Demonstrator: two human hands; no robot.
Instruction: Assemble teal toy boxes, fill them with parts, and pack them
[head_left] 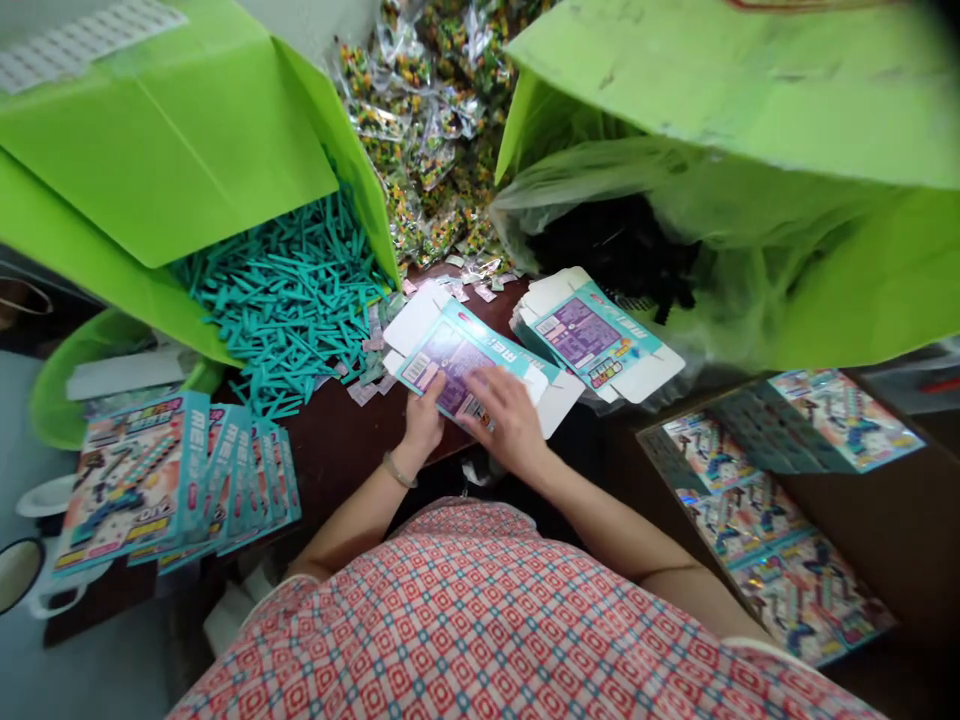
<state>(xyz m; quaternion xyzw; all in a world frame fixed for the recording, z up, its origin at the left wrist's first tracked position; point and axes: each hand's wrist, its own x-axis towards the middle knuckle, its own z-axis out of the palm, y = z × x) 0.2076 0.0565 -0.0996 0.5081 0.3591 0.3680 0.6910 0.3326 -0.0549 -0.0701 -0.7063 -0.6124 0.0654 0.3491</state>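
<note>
A flattened teal and purple box (480, 350) with white end flaps lies at the table's front edge. My left hand (426, 415) grips its near left edge, the thumb on top of the printed face. Over the box's front right part rests my right hand (506, 415), its fingers spread and nothing held between them. Just right of this box sits a stack of similar flat boxes (585, 335), which neither hand touches.
Teal sticks (300, 290) spill from a green bin (187, 150) at left. Packed boxes (135, 480) lean at front left. Bags of small pieces (427, 130) are piled behind. A green bin (847, 280) holds black parts (615, 245). A carton (840, 500) of boxes stands right.
</note>
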